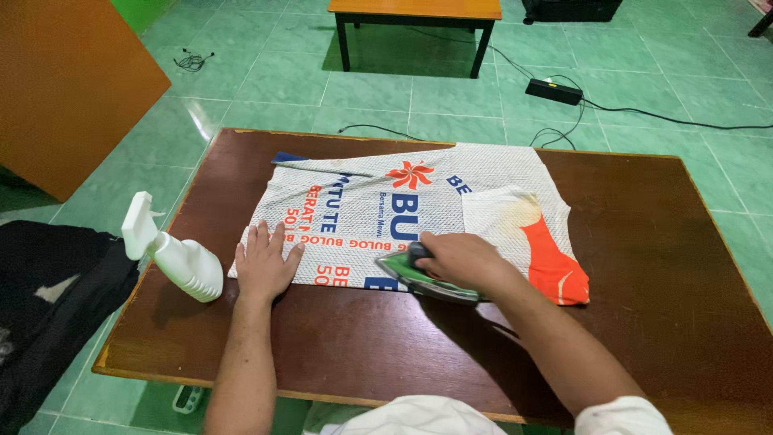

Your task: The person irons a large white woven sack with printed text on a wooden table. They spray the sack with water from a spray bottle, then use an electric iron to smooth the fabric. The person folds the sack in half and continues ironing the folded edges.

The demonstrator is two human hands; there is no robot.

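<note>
Shirt (378, 217), white with blue and orange print and an orange patch at one sleeve, lies spread flat on the brown desk (644, 266), under and just beyond both hands. Left hand (266, 262) rests open, palm down, fingers spread, pressing the shirt's near left edge. Right hand (463, 259) is clamped around the handle of a green iron (419, 278), which sits on the shirt's near hem, just right of the left hand. A white spray bottle (173, 254) lies on its side at the desk's edge, just left of the left hand. Dark cloth (48, 298) hangs further left, off the desk. Beyond the hands, on the green tiled floor, stand a small table (415, 12) and a black power strip (553, 91) with cables.
</note>
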